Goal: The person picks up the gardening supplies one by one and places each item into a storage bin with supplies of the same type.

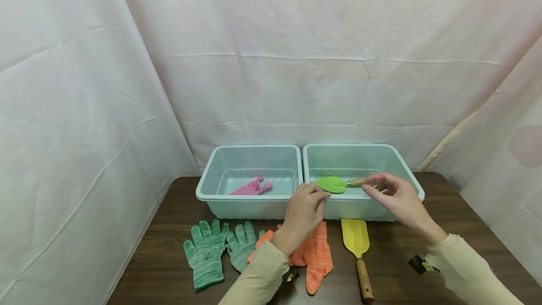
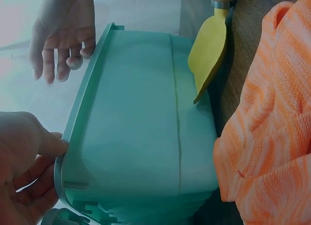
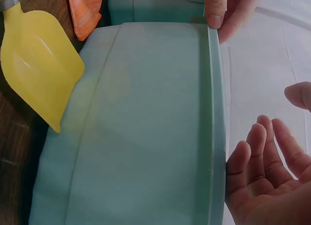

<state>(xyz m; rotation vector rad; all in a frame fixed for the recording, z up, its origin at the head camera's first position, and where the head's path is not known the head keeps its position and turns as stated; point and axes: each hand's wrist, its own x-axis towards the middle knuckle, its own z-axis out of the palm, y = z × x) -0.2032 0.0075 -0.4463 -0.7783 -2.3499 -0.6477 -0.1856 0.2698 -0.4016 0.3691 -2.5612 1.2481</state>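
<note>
In the head view, my left hand point(image 1: 302, 211) is at the front left corner of the right-hand pale green bin point(image 1: 360, 208). Its thumb and fingers straddle the bin's rim, as the left wrist view also shows. Inside that bin is a garden trowel with a lime green blade point(image 1: 332, 184) and a wooden handle point(image 1: 356, 182), blade toward the left. My right hand point(image 1: 395, 199) hovers over the bin's front right side by the handle's end, thumb and fingers spread apart. The right wrist view shows nothing between these fingers point(image 3: 272, 159), which are loosely bent close to the rim.
A matching bin point(image 1: 250, 208) adjoins on the left, with a pink glove point(image 1: 253, 188) inside. Green gloves point(image 1: 207, 253) and orange gloves point(image 1: 315, 253) lie in front on the dark wooden table point(image 1: 161, 258). A yellow trowel point(image 1: 355, 236) leans its blade against the right bin. Pale curtains point(image 1: 271, 84) hang behind.
</note>
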